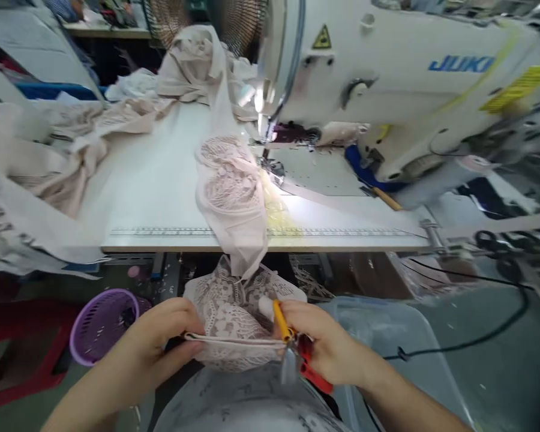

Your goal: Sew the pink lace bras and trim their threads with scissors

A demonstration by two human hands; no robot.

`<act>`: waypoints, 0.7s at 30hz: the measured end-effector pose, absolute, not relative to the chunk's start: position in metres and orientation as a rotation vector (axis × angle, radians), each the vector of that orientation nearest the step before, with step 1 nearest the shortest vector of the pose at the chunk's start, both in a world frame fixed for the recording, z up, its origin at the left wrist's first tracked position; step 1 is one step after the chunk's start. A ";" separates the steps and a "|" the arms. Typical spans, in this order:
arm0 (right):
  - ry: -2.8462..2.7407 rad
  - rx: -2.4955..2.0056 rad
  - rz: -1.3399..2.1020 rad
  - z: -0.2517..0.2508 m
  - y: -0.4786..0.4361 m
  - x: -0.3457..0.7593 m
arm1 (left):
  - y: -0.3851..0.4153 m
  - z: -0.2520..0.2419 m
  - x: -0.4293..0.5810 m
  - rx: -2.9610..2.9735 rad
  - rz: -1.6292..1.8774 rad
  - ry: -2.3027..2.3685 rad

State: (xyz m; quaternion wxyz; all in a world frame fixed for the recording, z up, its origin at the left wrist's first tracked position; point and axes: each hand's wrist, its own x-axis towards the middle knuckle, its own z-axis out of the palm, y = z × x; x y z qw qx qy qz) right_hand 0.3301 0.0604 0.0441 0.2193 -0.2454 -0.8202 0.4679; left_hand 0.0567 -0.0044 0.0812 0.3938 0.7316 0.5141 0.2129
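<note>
My left hand (171,336) pinches one end of the edge of a pale pink lace bra (234,321) above my lap. At the other end, my right hand (319,336) grips thread snips (292,354) with yellow and red handles, their metal blade pointing down. Its fingertips also seem to touch the stretched edge, partly hidden by the snips. A white cover sits on one right fingertip. Another lace bra (231,186) lies on the sewing table beside the needle, its lower end hanging over the front edge to the bra in my hands.
A white sewing machine (400,66) stands over the table (148,180). More pink bra pieces (76,162) are piled left. Below are a purple basket (78,336), a red stool (27,336) and a clear plastic bin (387,336). A fan (243,27) stands behind.
</note>
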 end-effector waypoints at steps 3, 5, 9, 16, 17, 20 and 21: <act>-2.265 -0.682 1.305 0.043 0.058 0.331 | -0.007 0.081 0.061 1.683 0.697 1.270; -2.250 -0.690 1.321 0.042 0.056 0.331 | -0.009 0.077 0.063 1.569 0.780 1.232; -2.231 -0.690 1.351 0.042 0.052 0.331 | -0.013 0.067 0.068 1.337 0.811 1.251; -2.232 -0.630 1.379 0.039 0.049 0.333 | -0.014 0.061 0.071 1.323 0.838 1.249; -2.233 -0.625 1.377 0.038 0.048 0.333 | -0.014 0.061 0.073 1.290 0.840 1.260; -2.230 -0.626 1.380 0.035 0.046 0.333 | -0.013 0.060 0.084 1.107 0.875 1.288; -2.226 -0.628 1.384 0.034 0.045 0.333 | -0.013 0.059 0.089 1.035 0.910 1.290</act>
